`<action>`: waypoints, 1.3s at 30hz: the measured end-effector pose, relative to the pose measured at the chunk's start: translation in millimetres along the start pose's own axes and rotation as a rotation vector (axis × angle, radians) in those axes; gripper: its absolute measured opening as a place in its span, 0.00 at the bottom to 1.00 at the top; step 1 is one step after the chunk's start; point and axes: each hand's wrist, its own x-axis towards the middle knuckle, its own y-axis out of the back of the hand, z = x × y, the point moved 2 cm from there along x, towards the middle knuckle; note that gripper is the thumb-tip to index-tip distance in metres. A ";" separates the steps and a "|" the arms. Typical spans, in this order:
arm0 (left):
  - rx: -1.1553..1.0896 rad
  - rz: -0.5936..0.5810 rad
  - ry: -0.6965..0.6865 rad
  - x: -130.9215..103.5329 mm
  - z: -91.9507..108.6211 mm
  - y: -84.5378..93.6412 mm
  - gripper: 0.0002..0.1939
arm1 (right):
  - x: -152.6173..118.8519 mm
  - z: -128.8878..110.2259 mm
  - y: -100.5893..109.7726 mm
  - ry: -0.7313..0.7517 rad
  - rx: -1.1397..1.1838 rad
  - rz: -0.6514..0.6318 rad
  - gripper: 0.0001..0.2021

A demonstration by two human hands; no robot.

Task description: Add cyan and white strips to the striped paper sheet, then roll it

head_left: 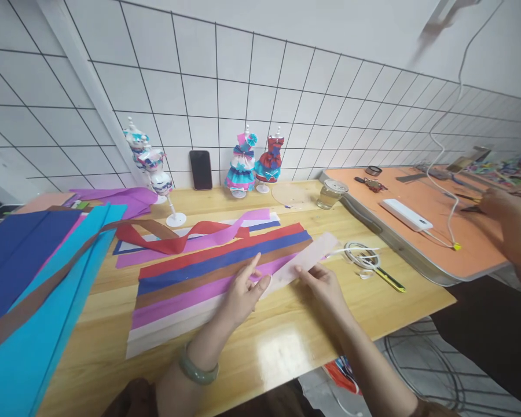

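A pale pinkish-white strip [315, 255], which looks like crepe paper or thin cloth, slants up and to the right. My right hand [325, 285] pinches its lower edge between thumb and fingers. Beside the strip's lower end is my left hand [242, 291], index finger stretched out and thumb apart, hovering over or resting on the strips; contact is hard to tell. Red [221, 249], blue [217, 262], brown [200, 278], purple [186, 301] and white strips [169, 332] lie side by side under and left of it.
Turquoise [69, 295] and navy sheets [26, 243] cover the left. Small dressed mannequins [241, 165], a phone [201, 169] and a glass jar [331, 194] stand behind. A yellow cutter [391, 279] and coiled cable [360, 253] lie right. Another person's hand [506, 211] is over the orange table [473, 249].
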 end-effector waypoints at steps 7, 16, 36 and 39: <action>-0.065 0.023 0.030 1.3 -4.1 -2.7 0.31 | 13.8 4.2 27.0 -0.067 0.159 0.216 0.14; 0.094 0.015 -0.068 2.8 -12.0 -5.4 0.26 | 46.5 3.8 57.9 -0.106 0.043 0.273 0.21; 0.239 0.019 -0.012 6.2 -13.6 -6.9 0.18 | 48.4 24.1 94.6 0.090 -0.638 0.116 0.17; 0.222 0.030 0.008 6.6 -13.8 -7.3 0.18 | 45.6 25.0 96.5 0.117 -0.696 0.112 0.17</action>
